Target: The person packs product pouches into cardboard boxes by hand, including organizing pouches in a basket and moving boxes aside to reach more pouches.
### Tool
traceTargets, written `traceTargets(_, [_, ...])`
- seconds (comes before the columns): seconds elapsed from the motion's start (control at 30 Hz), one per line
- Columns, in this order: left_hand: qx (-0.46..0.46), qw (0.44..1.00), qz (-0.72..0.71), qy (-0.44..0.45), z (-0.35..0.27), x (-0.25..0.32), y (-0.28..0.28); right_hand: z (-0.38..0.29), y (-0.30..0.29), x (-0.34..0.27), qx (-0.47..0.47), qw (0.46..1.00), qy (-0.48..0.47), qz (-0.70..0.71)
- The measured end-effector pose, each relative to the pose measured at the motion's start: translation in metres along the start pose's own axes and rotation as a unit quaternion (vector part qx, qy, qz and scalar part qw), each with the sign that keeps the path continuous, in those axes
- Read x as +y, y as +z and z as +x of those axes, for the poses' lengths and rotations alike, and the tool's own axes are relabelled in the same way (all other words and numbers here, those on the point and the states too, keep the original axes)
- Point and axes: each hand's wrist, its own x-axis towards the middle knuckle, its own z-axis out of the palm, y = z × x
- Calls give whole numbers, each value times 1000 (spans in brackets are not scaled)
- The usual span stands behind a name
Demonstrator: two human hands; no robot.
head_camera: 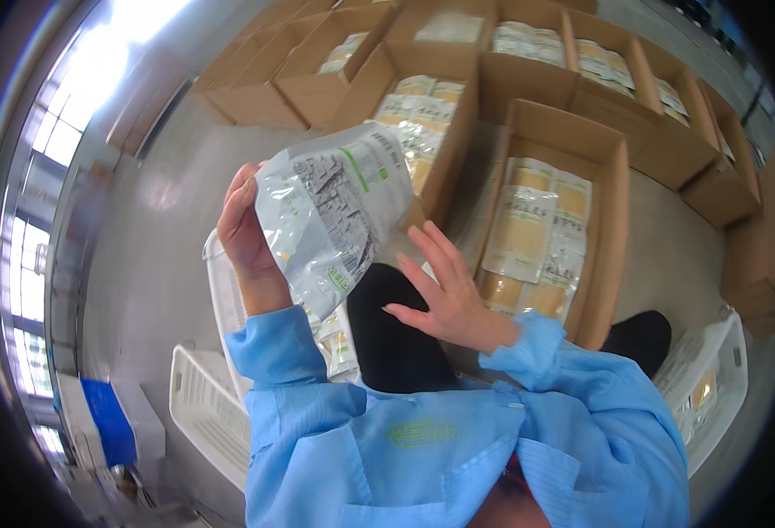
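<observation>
My left hand (245,231) grips the left edge of a white plastic food pouch (334,204), whose printed side faces up to me. To the right of the pouch, my right hand (447,290) is spread with its fingers apart and holds nothing. Just beyond it, an open cardboard box (608,244) contains several flat clear-fronted pouches (522,231) with pale yellow contents. Another cardboard box (453,155) with similar pouches stands partly behind the held pouch.
More open cardboard boxes (651,142) with pouches line the far side. White plastic baskets stand at my left (209,409) and right (724,402); the right one holds pouches. My dark-clad knee (394,330) is between my hands. A blue and white object (110,422) lies at far left.
</observation>
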Motion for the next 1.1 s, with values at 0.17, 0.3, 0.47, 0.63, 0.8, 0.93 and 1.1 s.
traceTargets(0.17, [-53, 982, -163, -76, 39, -75, 70, 5, -40, 26, 132, 988, 25, -74])
traceTargets(0.3, [-10, 967, -187, -171, 56, -141, 100, -21, -78, 67, 215, 967, 130, -36])
traceTargets(0.47, [-35, 956, 23, -289, 55, -173, 84, -81, -112, 168, 286, 864, 403, 93])
traceTargets(0.63, [47, 941, 46, -333, 29, -184, 39, -195, -113, 277, 334, 744, 568, 108])
traceTargets(0.8, [49, 942, 66, -326, 22, -179, 14, -229, -113, 324, 168, 740, 641, -115])
traceTargets(0.93, [57, 953, 95, -281, 28, -166, 15, -203, -87, 291, 14, 747, 556, -364])
traceTargets(1.1, [70, 965, 113, -225, 30, -142, -10, -210, -66, 249, -184, 725, 581, -322])
